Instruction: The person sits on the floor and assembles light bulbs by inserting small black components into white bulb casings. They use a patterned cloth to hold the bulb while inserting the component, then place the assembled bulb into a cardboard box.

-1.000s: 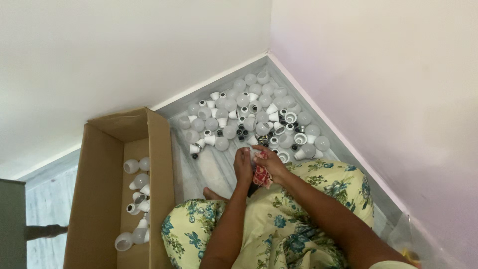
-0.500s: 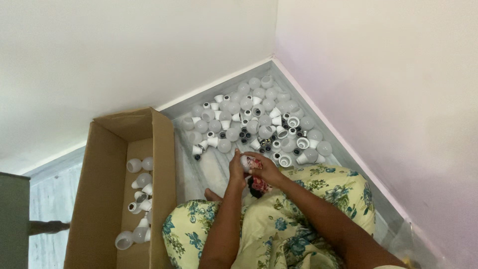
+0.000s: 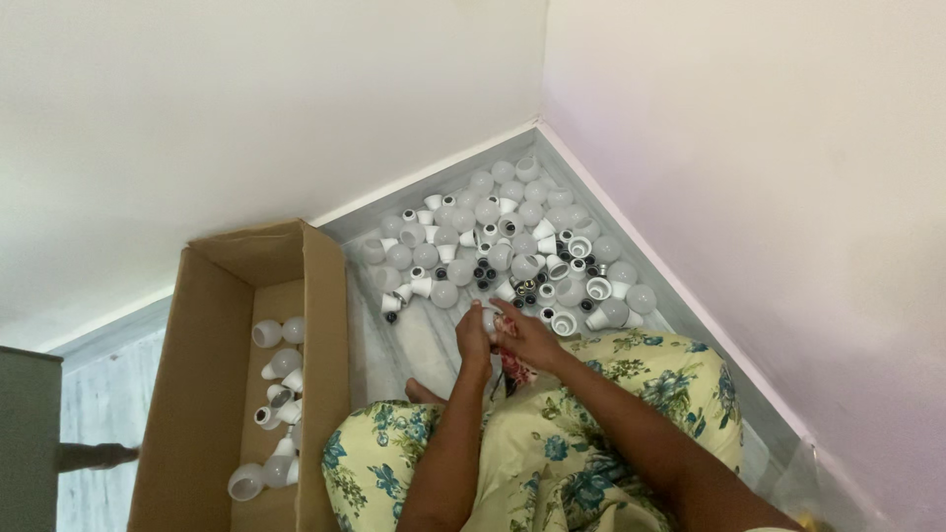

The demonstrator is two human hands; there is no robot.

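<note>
My left hand (image 3: 474, 338) and my right hand (image 3: 527, 339) meet in front of my knees, both closed around a small white bulb part (image 3: 490, 318). A red patterned cloth (image 3: 514, 366) hangs under my right hand, pressed against the bulb. Just beyond my hands, a pile of white bulb domes and bases (image 3: 498, 245) covers the floor in the corner of the room. Small black rings lie mixed into the pile.
An open cardboard box (image 3: 202, 357) stands on the floor to my left, with several white bulbs (image 3: 275, 394) inside. My lap is covered by yellow floral fabric (image 3: 552, 448). Two white walls meet behind the pile. A grey object (image 3: 25, 433) sits at far left.
My hands have stayed together on the bulb part; the cloth has slid lower under my right hand. The camera has tilted slightly, shifting the whole scene.
</note>
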